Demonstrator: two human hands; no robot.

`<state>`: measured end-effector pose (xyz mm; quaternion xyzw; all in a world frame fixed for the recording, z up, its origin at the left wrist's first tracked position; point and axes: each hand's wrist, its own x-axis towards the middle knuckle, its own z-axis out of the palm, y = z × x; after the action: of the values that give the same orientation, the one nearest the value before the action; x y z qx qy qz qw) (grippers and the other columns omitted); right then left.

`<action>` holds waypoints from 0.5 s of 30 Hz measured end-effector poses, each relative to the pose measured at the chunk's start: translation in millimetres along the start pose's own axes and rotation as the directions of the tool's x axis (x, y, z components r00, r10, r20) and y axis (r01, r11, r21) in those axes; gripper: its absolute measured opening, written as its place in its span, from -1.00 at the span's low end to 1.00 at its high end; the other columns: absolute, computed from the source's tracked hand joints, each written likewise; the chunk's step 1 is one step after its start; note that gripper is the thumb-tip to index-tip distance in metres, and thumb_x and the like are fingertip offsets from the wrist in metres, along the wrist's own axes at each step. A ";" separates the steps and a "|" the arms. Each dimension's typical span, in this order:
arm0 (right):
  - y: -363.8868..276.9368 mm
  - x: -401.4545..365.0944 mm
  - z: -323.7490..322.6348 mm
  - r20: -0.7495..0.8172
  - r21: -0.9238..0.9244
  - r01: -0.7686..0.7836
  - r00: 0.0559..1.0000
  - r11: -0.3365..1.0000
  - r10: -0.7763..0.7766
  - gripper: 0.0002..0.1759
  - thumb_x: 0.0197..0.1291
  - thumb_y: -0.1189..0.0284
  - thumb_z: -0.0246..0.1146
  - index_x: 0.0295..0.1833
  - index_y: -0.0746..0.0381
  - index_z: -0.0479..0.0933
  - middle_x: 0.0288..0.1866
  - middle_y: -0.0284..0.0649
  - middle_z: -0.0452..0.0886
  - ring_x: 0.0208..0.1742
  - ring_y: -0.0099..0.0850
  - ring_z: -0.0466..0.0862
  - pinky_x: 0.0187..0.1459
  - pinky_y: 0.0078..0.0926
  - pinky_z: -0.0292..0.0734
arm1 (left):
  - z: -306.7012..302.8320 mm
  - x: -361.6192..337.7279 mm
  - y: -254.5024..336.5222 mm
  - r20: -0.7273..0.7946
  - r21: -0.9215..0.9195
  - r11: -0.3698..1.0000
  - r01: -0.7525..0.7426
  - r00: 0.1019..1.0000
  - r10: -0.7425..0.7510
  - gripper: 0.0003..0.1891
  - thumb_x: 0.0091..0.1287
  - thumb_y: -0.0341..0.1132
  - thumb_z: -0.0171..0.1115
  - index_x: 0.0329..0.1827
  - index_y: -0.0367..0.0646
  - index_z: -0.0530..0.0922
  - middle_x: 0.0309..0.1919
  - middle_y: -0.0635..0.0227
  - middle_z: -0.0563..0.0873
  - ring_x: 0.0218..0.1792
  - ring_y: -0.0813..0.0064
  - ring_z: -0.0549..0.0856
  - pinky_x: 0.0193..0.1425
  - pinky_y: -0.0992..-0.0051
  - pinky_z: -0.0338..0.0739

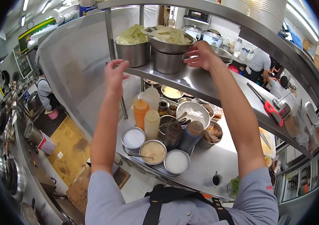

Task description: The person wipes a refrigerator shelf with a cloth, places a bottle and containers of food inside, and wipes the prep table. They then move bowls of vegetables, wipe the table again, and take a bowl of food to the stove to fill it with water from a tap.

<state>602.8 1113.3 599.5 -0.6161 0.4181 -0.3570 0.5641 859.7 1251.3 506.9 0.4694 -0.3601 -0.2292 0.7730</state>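
Both my arms reach up to a metal shelf. My left hand (116, 74) is raised at the shelf's left edge, fingers curled but apart and holding nothing, just below the steel pot (133, 55) heaped with chopped pale-green cabbage (132, 34). A wide metal bowl (171, 47) of sliced pale vegetable (170, 34) rests on top of a second steel pot (167, 63). Beside that bowl and pot, my right hand (202, 56) has its fingers spread, the tips close to the right side of both.
Under the shelf (208, 89) stand an orange squeeze bottle (141, 113), dark sauce bottles and several bowls, one with white powder (193, 114). Red-handled tongs (273, 113) lie on the shelf's right. A co-worker (47, 92) is at far left; other people are at back right.
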 end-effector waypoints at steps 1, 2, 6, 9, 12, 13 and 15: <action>-3.7 6.1 -2.5 0.001 -0.001 0.001 1.000 1.000 -0.001 -0.61 0.10 0.24 0.02 -0.08 0.32 0.35 -0.11 -0.02 0.48 -0.23 -0.11 0.62 -0.30 -0.24 0.53 | -16.1 16.8 -1.6 -0.036 0.054 0.997 -0.062 0.997 0.064 -0.72 0.07 -0.26 0.32 -0.21 -0.15 0.49 -0.27 0.39 0.53 -0.18 0.55 0.51 -0.35 0.47 0.49; -5.2 11.3 -9.3 0.000 0.083 -0.021 1.000 0.996 0.021 -0.61 0.06 0.26 0.02 -0.09 0.32 0.34 -0.11 0.00 0.48 -0.22 -0.08 0.62 -0.29 -0.23 0.54 | -27.4 31.7 1.4 -0.032 0.056 0.997 -0.059 0.998 0.061 -0.72 0.07 -0.26 0.32 -0.21 -0.15 0.49 -0.27 0.39 0.53 -0.18 0.55 0.51 -0.35 0.47 0.49; -17.9 7.5 -8.0 -0.027 0.196 -0.064 0.997 0.979 0.071 -0.59 -0.02 0.24 0.05 -0.13 0.32 0.33 -0.14 0.06 0.48 -0.20 -0.02 0.61 -0.26 -0.17 0.54 | -23.3 72.2 26.7 0.011 0.152 0.977 0.151 0.988 -0.154 -0.60 0.04 -0.13 0.30 -0.14 -0.18 0.48 -0.10 0.26 0.46 0.00 0.31 0.42 -0.19 0.22 0.50; -25.3 0.1 -0.5 -0.022 0.104 -0.031 0.999 0.994 0.033 -0.58 -0.05 0.25 0.10 -0.12 0.32 0.32 -0.20 0.07 0.50 -0.26 -0.06 0.63 -0.28 -0.22 0.58 | -6.9 92.6 31.2 0.059 0.114 0.941 0.318 0.943 -0.326 -0.51 0.03 -0.10 0.28 -0.04 -0.20 0.42 0.09 0.19 0.34 0.19 0.13 0.22 -0.06 -0.07 0.41; -24.4 4.2 -1.7 -0.013 0.076 0.070 0.998 0.995 -0.069 -0.76 -0.03 0.41 0.09 -0.24 0.31 0.32 -0.28 0.04 0.52 -0.38 -0.08 0.65 -0.40 -0.40 0.65 | 7.3 105.6 33.3 0.131 0.017 0.896 0.444 0.887 -0.443 -0.47 0.05 -0.22 0.20 0.10 -0.19 0.31 0.24 0.19 0.15 0.33 0.06 -0.01 -0.01 -0.39 0.23; -24.9 12.6 -2.3 -0.025 0.094 0.098 0.995 0.991 -0.096 -0.78 -0.02 0.45 0.07 -0.25 0.34 0.32 -0.30 0.05 0.52 -0.40 -0.08 0.64 -0.42 -0.41 0.65 | 8.5 111.2 33.2 0.140 -0.001 0.889 0.458 0.880 -0.454 -0.48 0.06 -0.26 0.17 0.11 -0.18 0.30 0.22 0.19 0.15 0.32 0.06 0.01 0.00 -0.41 0.22; -24.1 12.6 1.8 -0.039 0.124 0.120 0.992 0.985 -0.116 -0.80 -0.01 0.49 0.06 -0.26 0.37 0.33 -0.31 0.06 0.52 -0.42 -0.08 0.64 -0.45 -0.42 0.65 | 10.2 111.9 32.4 0.147 -0.005 0.880 0.475 0.871 -0.469 -0.49 0.07 -0.30 0.14 0.12 -0.18 0.28 0.21 0.20 0.14 0.32 0.05 0.02 0.00 -0.43 0.21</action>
<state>612.1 1102.8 622.9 -0.5973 0.3664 -0.4254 0.5728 923.5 1182.8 577.1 0.5096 -0.2838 -0.4511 0.6755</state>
